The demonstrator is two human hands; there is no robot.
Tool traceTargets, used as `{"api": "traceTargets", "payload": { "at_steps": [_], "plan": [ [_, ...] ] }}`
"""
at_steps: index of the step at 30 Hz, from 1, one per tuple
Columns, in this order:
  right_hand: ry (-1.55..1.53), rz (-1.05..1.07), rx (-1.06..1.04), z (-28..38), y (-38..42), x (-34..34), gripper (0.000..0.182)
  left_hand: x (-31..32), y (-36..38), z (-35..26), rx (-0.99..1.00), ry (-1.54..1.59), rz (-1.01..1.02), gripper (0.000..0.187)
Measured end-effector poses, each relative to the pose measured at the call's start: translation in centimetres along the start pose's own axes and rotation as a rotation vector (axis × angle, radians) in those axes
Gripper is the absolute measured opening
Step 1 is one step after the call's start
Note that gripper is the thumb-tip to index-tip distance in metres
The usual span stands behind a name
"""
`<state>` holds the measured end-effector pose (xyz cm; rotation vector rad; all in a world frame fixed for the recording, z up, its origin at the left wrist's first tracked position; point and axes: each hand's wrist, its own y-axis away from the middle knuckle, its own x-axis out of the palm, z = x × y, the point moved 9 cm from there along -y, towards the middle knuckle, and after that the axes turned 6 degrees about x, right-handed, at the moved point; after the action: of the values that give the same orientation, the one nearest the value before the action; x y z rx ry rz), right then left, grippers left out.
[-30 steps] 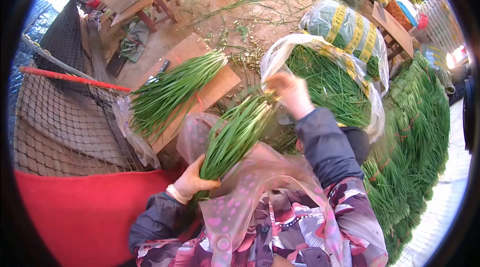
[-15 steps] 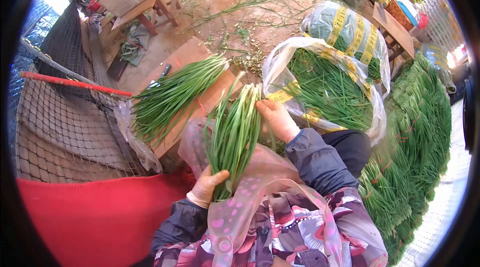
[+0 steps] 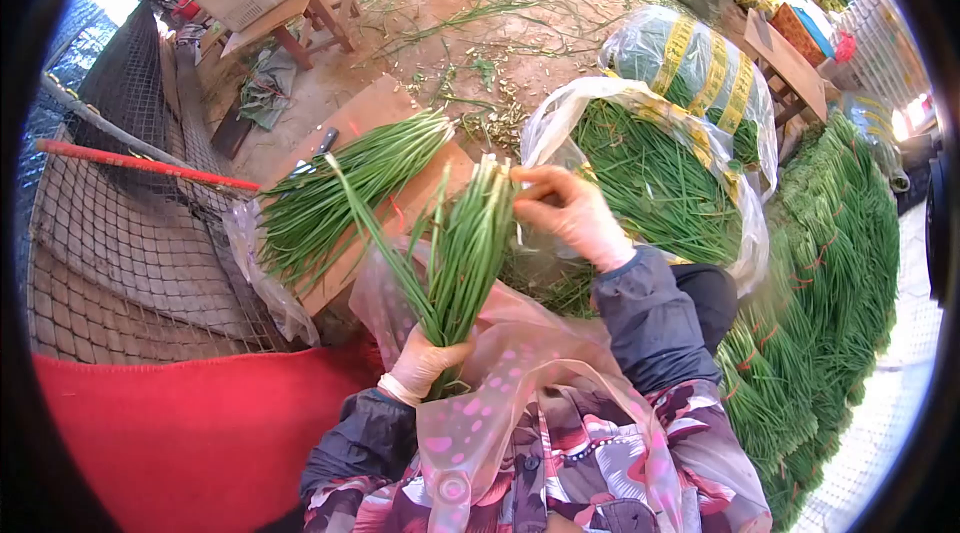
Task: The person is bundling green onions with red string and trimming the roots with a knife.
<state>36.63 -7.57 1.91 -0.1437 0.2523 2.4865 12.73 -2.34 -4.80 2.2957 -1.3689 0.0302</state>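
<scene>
My left hand is wrapped round the lower, leafy part of a bunch of chives in front of my chest. The pale stem ends point up and away from me, and a few stalks splay out to the left. At the right side of those pale ends, my right hand has its fingers bent and pinched together. What lies between its fingertips is too small to make out. Another pile of chives rests on a brown board beyond the bunch, beside a dark-handled knife.
To the right stands an open plastic bag of greens, with a taped full bag behind it. Stacked tied chives line the right side. A red cloth, netting and a red pole are at left.
My right hand has shifted slightly right and up off the bunch, its fingers now pinched. Some stalks have fanned out to the left while my left hand keeps its grip.
</scene>
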Motion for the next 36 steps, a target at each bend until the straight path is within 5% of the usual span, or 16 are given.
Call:
{"api": "traceTargets", "payload": {
  "at_steps": [3, 5, 11, 13, 15, 18, 19, 20, 21, 23, 24, 27, 29, 31, 36],
  "plan": [
    [0.438, 0.015, -0.089, 1.1, -0.6, 1.5, 0.054, 0.6, 0.3, -0.3, -0.004, 0.029, 0.011, 0.031],
    [1.064, -0.146, -0.391, 4.0, 0.6, 2.7, 0.068, -0.2, 0.3, 0.5, -0.028, 0.023, -0.011, 0.03],
    [0.924, 0.002, -0.459, 3.6, 0.0, 3.5, 0.082, -1.4, 0.1, 0.0, -0.002, -0.151, 0.022, 0.038],
    [0.829, 0.139, -0.319, -0.2, -1.1, 4.4, 0.079, -1.8, 0.1, -0.2, 0.024, -0.486, 0.033, 0.04],
    [0.666, 0.085, -0.315, -2.2, -0.7, 5.0, 0.066, -2.2, 0.2, -0.5, 0.061, -0.495, 0.009, 0.043],
    [0.812, -0.072, -0.299, -4.0, -0.8, 4.9, 0.03, -3.0, 0.3, -1.7, 0.166, -0.448, -0.061, 0.05],
    [0.77, -0.181, 0.002, -4.7, -0.8, 2.0, 0.019, -3.3, 0.5, -2.4, 0.233, -0.391, -0.094, 0.053],
    [0.508, -0.379, -0.124, -4.8, -0.8, -0.8, 0.017, -4.1, 0.5, -2.0, 0.244, -0.379, -0.076, 0.062],
    [0.434, -0.47, -0.033, -6.9, -1.4, -4.1, 0.006, -4.9, 1.0, -2.0, 0.245, -0.379, -0.078, 0.062],
    [0.354, -0.684, 0.166, -8.5, -0.6, -11.3, 0.012, -6.8, 2.1, -1.6, 0.107, -0.593, -0.089, 0.057],
    [0.406, -0.683, 0.277, -11.0, -0.6, -14.4, 0.016, -7.2, 2.6, -2.5, 0.189, -0.629, -0.109, 0.058],
    [1.104, 0.047, 0.349, -8.7, 0.3, -7.2, 0.039, -8.3, 3.0, -4.1, 0.241, -1.0, -0.165, 0.068],
    [0.939, -0.066, -0.157, -1.9, 0.6, -3.1, 0.05, -7.3, 2.6, -5.0, 0.248, -1.014, -0.163, 0.067],
    [0.803, 0.063, -0.577, 3.1, 1.7, 2.8, 0.056, -6.7, 2.0, -4.8, 0.193, -1.106, -0.114, 0.067],
    [0.797, 0.339, -0.51, 0.7, 1.2, 9.8, 0.032, -5.0, 2.4, -7.4, 0.364, -1.284, -0.064, 0.07]
  ]
}}
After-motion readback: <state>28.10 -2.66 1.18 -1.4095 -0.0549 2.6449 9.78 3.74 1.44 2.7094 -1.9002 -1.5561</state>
